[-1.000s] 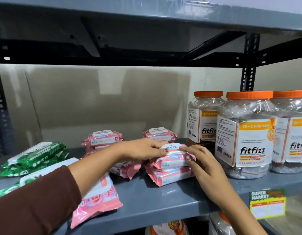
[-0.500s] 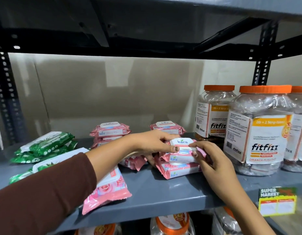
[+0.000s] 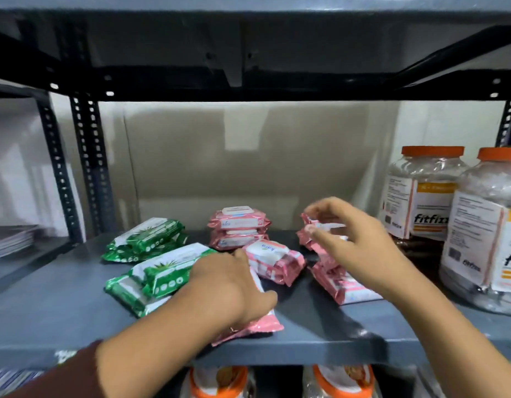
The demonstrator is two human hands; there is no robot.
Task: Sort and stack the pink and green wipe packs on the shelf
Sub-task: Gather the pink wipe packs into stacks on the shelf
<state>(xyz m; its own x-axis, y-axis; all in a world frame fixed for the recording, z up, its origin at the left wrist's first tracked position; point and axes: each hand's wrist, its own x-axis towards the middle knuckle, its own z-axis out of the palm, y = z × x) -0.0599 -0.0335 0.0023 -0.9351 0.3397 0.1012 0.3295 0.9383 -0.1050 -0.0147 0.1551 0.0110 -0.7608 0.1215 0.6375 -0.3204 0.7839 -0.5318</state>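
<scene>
My left hand (image 3: 231, 285) lies over a large pink wipe pack (image 3: 257, 326) at the shelf's front edge, fingers and thumb closed around it. My right hand (image 3: 352, 239) pinches the left end of the top pink pack (image 3: 307, 224) on the right-hand pink stack (image 3: 340, 285); this part is blurred. A loose pink pack (image 3: 274, 262) lies tilted between my hands. Behind it stands a neat pink stack (image 3: 238, 231). Green packs lie in two heaps on the left, one at the back (image 3: 145, 239) and one nearer (image 3: 156, 271), touching my left hand.
Large orange-lidded jars (image 3: 420, 196) (image 3: 489, 225) crowd the right end of the grey shelf (image 3: 62, 311). A black perforated upright (image 3: 88, 168) stands at the left, with booklets (image 3: 10, 239) on the neighbouring shelf. More orange-lidded jars (image 3: 220, 380) sit on the shelf below.
My left hand has left the right-hand pink stack and moved down and left onto the large pink pack at the front edge. My right hand stays at that stack's top pack.
</scene>
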